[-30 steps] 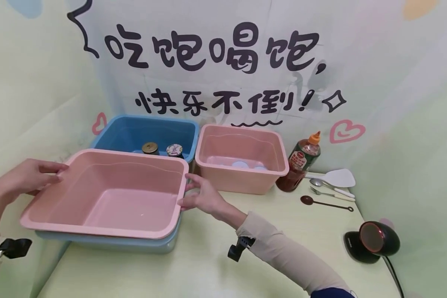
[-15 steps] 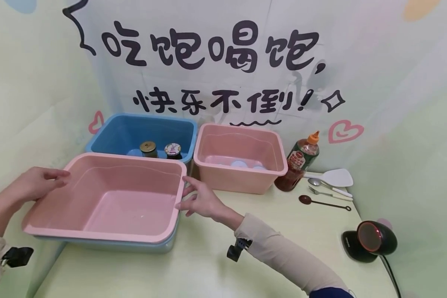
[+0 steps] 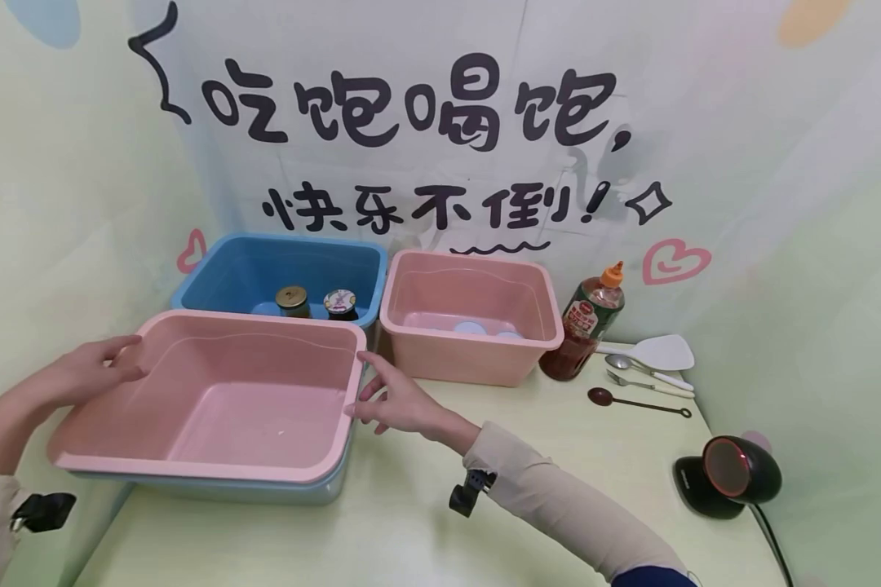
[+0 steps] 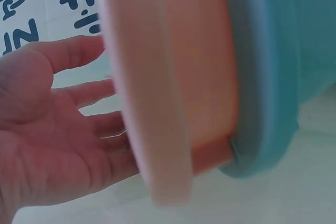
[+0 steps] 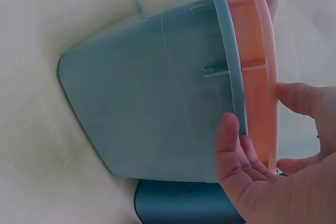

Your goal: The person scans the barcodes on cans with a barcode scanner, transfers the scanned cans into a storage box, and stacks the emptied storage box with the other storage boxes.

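Observation:
A large pink plastic bin (image 3: pixel 257 408) sits nested in a grey-blue bin (image 3: pixel 250 492), whose lower wall shows beneath it. At the pink bin's left rim, my left hand (image 3: pixel 91 371) touches the edge with loosely extended fingers; in the left wrist view the fingertips pass behind the rim. My right hand (image 3: pixel 407 403) touches the right rim with spread fingers. In the right wrist view two of its digits press the pink rim, while other fingers lie by the grey-blue bin (image 5: pixel 142 98). A gap shows between the two bins' rims.
Behind stand a blue bin (image 3: pixel 223 277) with two lidded jars (image 3: pixel 292 300) and a smaller pink bin (image 3: pixel 455 355) with pale round items. Rightward are a sauce bottle (image 3: pixel 582 326), a white spatula (image 3: pixel 664 352), several small utensils (image 3: pixel 639 401) and a black device (image 3: pixel 741 469) with a cable.
The pink bin has settled slightly lower into the grey-blue bin, and both hands have moved down with its rim. The right hand's fingers look a little straighter. The view has shifted slightly.

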`<act>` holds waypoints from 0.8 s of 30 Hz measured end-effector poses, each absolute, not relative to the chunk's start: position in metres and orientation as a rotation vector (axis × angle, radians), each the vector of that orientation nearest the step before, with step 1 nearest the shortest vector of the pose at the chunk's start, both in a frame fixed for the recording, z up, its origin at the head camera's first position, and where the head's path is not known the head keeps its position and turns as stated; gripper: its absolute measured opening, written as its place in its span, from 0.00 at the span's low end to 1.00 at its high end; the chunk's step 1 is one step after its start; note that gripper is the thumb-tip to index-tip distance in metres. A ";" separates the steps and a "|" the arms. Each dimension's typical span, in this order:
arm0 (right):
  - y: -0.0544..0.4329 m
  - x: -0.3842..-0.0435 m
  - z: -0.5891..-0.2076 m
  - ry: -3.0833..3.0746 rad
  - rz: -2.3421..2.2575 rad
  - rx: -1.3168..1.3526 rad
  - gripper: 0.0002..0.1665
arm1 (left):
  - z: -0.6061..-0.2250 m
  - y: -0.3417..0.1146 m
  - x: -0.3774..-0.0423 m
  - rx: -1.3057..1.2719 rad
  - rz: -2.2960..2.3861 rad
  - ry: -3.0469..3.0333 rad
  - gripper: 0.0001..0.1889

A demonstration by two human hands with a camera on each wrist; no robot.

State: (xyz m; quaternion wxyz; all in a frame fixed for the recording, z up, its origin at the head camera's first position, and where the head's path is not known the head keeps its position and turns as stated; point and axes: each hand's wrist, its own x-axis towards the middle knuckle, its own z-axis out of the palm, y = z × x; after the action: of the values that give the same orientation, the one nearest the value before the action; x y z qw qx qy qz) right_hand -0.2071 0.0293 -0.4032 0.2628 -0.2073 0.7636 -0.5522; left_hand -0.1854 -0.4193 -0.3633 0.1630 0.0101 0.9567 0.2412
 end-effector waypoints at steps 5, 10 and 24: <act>0.031 -0.210 -0.405 2.067 -1.460 -0.586 0.48 | -0.361 -0.417 -0.188 0.051 0.660 2.754 0.40; 0.038 -0.215 -0.402 2.100 -1.459 -0.597 0.48 | -0.356 -0.408 -0.192 0.106 0.547 2.836 0.39; 0.093 -0.240 -0.368 2.436 -1.384 -0.637 0.47 | -0.325 -0.342 -0.223 0.179 0.389 3.013 0.35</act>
State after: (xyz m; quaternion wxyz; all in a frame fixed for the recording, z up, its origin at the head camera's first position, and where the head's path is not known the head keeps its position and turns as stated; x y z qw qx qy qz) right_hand -0.2400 0.0930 -0.3677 0.1338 -0.2199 0.8402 -0.4773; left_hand -0.2232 -0.3416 -0.3246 0.0489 0.0588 0.9889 0.1275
